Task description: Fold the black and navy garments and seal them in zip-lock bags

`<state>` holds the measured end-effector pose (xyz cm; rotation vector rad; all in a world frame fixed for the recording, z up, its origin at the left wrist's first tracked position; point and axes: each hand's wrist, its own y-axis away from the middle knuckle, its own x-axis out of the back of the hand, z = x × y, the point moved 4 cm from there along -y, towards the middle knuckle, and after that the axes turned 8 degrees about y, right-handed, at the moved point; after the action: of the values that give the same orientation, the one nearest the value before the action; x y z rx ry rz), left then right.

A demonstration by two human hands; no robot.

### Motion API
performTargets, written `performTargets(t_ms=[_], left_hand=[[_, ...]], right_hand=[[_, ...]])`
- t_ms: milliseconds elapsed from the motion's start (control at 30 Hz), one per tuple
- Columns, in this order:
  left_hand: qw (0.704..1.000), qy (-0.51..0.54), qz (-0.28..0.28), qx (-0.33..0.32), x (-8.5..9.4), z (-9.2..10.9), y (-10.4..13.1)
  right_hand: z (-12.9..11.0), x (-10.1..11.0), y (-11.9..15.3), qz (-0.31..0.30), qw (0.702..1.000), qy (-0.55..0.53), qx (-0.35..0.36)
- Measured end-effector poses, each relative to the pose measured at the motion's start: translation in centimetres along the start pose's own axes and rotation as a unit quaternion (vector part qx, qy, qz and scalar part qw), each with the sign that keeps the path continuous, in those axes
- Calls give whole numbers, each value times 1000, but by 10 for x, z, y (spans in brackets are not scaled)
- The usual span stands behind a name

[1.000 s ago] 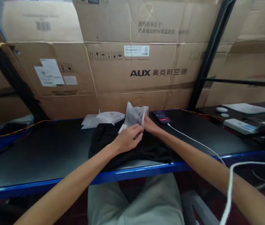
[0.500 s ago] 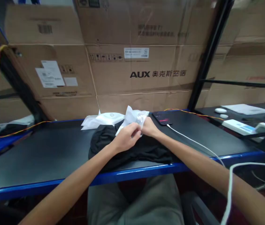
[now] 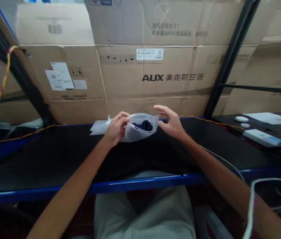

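- Dark blue item (image 3: 147,125): lower part hidden inside the white pouch (image 3: 137,135).
- White packets (image 3: 98,127), far side — partly covered by the left hand (image 3: 116,130).
- Dark object (image 3: 163,120) behind the right hand (image 3: 174,123): too covered to name.
- Black cloth (image 3: 150,159): outline lost against the dark table (image 3: 43,149).
- Label (image 3: 149,54) on the far cardboard (image 3: 122,78): small print unreadable.
- White cable (image 3: 251,199), near right — cut off by the edges.

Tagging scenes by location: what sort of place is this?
Likely a workshop or storeroom, though I can't tell which: black posts frame a blue-edged table, backed by printed carton cardboard.
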<state>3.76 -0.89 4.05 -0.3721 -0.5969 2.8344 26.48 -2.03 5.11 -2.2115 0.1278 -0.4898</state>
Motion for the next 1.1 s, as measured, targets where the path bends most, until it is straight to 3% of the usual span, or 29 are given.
performTargets(t_ms=[100, 200, 367, 467, 567, 733, 800, 967, 1100], left_hand=[[990, 120, 4, 74, 3, 1, -1], [986, 136, 22, 96, 6, -2, -2], [989, 122, -44, 64, 4, 2, 2], [995, -13, -92, 22, 1, 2, 6], [993, -108, -54, -4, 2, -3, 5], [998, -21, 49, -27, 10, -8, -3], [998, -11, 57, -12, 12, -9, -4], [992, 78, 59, 77, 5, -21, 2], [987, 94, 29, 127, -3, -31, 4]], right_hand=[[10, -6, -1, -108, 988, -95, -63], [17, -14, 2, -173, 965, -150, -125], [29, -17, 4, -51, 975, -130, -170], [35, -16, 6, 1, 976, -119, -182], [37, -14, 4, -9, 975, -124, -182], [37, -6, -2, 7, 976, -122, -181], [38, -9, 0, -8, 970, -148, -191], [38, -33, 16, -115, 924, -251, -264], [38, -39, 19, -80, 925, -248, -275]])
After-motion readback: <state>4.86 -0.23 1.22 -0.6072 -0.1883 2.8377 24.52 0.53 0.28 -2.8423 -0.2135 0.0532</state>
